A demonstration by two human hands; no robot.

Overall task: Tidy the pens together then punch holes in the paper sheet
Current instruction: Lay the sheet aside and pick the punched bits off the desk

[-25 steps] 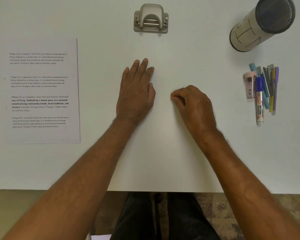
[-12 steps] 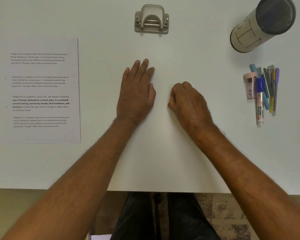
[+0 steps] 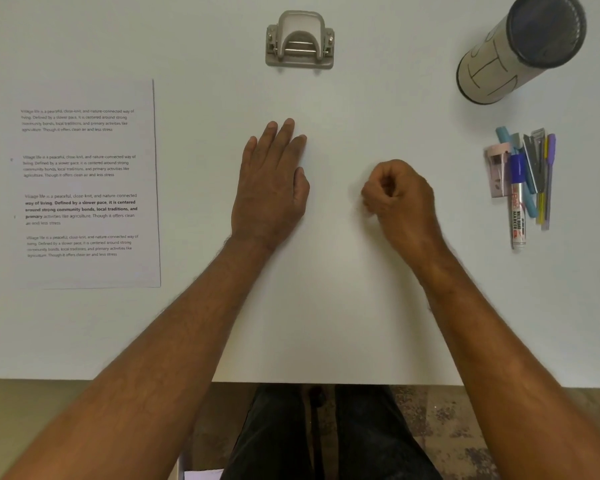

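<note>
A white tabletop fills most of the view, its near edge running across the bottom, with a mottled brown floor and the person's dark trousers showing below it. A yellowish strip of floor or wall runs down the far left side.

At the left of the tabletop lies the paper sheet, flat, with 4 blocks of printed text, its long edges running away from the person. It lies well apart from both hands.

Right of the sheet, near the middle, the left hand rests palm down on the tabletop, fingers straight and close together, holding nothing. Beyond it, near the far edge, stands a grey hole punch, apart from everything else.

The right hand sits beside the left with a gap between them, fingers curled into a loose fist, and nothing shows in its grasp. Both bare forearms reach in from the bottom corners and cover part of the near tabletop.

Further right, the pens lie bunched side by side, pointing roughly toward and away from the person: a whiteboard marker with a blue cap, light blue, grey, yellow and purple ones. A small pink object touches the bunch on its left; I cannot tell what it is. At the far right corner stands a beige cylinder with a dark top.
</note>
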